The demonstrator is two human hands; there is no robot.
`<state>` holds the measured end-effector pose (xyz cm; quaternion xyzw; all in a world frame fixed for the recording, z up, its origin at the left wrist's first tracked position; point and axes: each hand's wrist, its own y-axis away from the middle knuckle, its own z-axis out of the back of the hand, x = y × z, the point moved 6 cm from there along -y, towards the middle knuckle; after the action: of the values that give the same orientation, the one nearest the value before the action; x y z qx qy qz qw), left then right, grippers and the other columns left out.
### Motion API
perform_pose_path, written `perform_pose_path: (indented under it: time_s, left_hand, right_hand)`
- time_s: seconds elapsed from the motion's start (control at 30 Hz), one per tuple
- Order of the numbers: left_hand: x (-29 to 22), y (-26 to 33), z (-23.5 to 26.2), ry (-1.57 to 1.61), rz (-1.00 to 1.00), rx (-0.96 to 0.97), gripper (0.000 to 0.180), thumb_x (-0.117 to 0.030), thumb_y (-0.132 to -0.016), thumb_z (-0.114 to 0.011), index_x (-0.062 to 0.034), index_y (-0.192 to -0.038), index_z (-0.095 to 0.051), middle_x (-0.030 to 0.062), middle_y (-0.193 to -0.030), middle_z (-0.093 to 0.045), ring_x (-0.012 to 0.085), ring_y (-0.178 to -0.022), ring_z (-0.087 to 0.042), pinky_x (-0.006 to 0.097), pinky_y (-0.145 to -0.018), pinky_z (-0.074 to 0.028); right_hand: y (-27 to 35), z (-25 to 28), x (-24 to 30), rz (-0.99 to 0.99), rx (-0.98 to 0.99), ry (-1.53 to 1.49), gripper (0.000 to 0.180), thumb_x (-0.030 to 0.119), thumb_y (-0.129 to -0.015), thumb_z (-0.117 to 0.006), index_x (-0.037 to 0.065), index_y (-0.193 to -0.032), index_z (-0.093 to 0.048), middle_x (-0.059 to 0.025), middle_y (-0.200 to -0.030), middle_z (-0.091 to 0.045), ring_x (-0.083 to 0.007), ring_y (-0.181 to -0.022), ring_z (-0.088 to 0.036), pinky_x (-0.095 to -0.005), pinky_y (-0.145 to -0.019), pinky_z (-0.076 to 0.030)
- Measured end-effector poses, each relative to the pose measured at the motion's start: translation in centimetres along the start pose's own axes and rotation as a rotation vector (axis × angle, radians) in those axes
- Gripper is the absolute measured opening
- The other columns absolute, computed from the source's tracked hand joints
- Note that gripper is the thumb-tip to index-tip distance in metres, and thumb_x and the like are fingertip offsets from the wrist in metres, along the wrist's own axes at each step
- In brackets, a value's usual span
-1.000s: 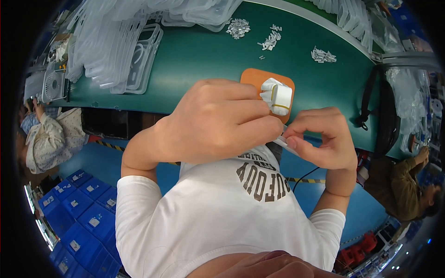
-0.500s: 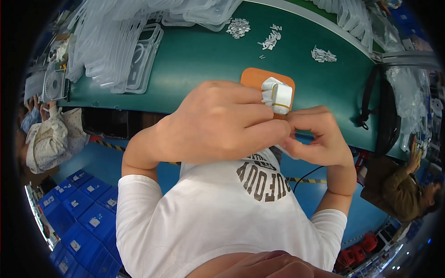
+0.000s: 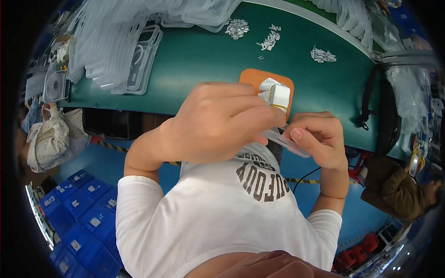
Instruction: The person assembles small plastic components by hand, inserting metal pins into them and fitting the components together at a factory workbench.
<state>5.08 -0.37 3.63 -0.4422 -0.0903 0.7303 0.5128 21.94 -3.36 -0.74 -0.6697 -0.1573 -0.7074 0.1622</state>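
Note:
A flat, clear plastic piece [image 3: 291, 144], like a small tray or lid, sits between my hands at the bench's near edge. My right hand [image 3: 321, 139] pinches it with thumb and curled fingers. My left hand [image 3: 227, 124] is closed at its other end, fingertips partly hidden behind the back of the hand. Just beyond my fingers, a white folded bundle with a yellow band [image 3: 279, 95] rests on an orange rounded pad [image 3: 252, 75].
Stacked clear plastic trays [image 3: 109, 51] fill the left of the green bench [image 3: 194, 60]. Small silvery pieces lie in heaps [image 3: 237, 28] farther back. A black strap bag [image 3: 388, 111] hangs at the right edge. Blue bins [image 3: 85, 204] stand lower left; co-workers sit at both sides.
My right hand has turned and shifted slightly, bringing its thumb up and the clear plastic piece into plain view. My left fingers have moved a little toward me.

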Motion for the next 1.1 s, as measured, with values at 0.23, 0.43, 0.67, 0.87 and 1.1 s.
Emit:
perform_pose_path:
  time_s: [0.23,0.43,0.67,0.87,1.1]
  left_hand:
    - [-0.1,-0.5,-0.2,-0.033,-0.038,0.000,0.034,-0.015,-0.062,-0.081,-0.0026,-0.089,-0.066,0.0047,-0.071,-0.062,0.0204,-0.052,-0.049,0.030,-0.044,-0.036]
    - [2.3,2.4,0.4,0.466,0.250,-0.197,0.027,-0.010,-0.082,-0.075,-0.0008,-0.105,-0.064,0.0117,-0.100,-0.065,0.0188,-0.082,-0.059,0.032,-0.071,-0.046]
    - [1.9,3.5,-1.8,0.675,0.289,-0.564,0.045,-0.002,-0.082,-0.074,-0.0013,-0.120,-0.050,0.0177,-0.115,-0.059,0.0211,-0.099,-0.060,0.034,-0.084,-0.048]
    - [0.9,3.7,-2.0,-0.001,0.166,0.006,0.036,-0.016,-0.069,-0.082,-0.0093,-0.102,-0.071,0.0052,-0.091,-0.065,0.0202,-0.070,-0.058,0.030,-0.057,-0.047]
    - [2.1,4.5,-1.9,-0.081,0.273,0.022,0.034,-0.011,-0.066,-0.079,-0.0106,-0.099,-0.072,0.0012,-0.068,-0.053,0.0174,-0.057,-0.049,0.030,-0.048,-0.039]
  right_hand:
    - [0.1,0.5,-0.2,-0.021,0.027,-0.075,0.022,0.015,-0.092,-0.065,-0.006,-0.090,-0.068,-0.0119,-0.078,-0.067,-0.0144,-0.069,-0.060,-0.0261,-0.061,-0.046]
    - [1.6,1.6,-1.1,0.386,-0.383,-0.254,0.068,0.046,-0.084,-0.073,-0.012,-0.114,-0.055,-0.0207,-0.101,-0.063,-0.0267,-0.090,-0.063,-0.0360,-0.079,-0.049]
    - [2.5,0.4,0.3,0.378,-0.125,0.577,0.033,0.010,-0.072,-0.078,-0.002,-0.100,-0.064,-0.0131,-0.080,-0.066,-0.0234,-0.066,-0.063,-0.0319,-0.057,-0.047]
    - [1.0,-0.1,0.4,0.214,0.139,0.944,0.019,0.010,-0.076,-0.072,0.004,-0.094,-0.069,-0.0119,-0.076,-0.067,-0.0260,-0.065,-0.064,-0.0327,-0.057,-0.048]
    - [-6.3,6.3,-4.9,0.243,-0.306,0.586,0.020,0.009,-0.074,-0.077,0.002,-0.092,-0.073,-0.0082,-0.079,-0.064,-0.0196,-0.068,-0.063,-0.0298,-0.064,-0.051]
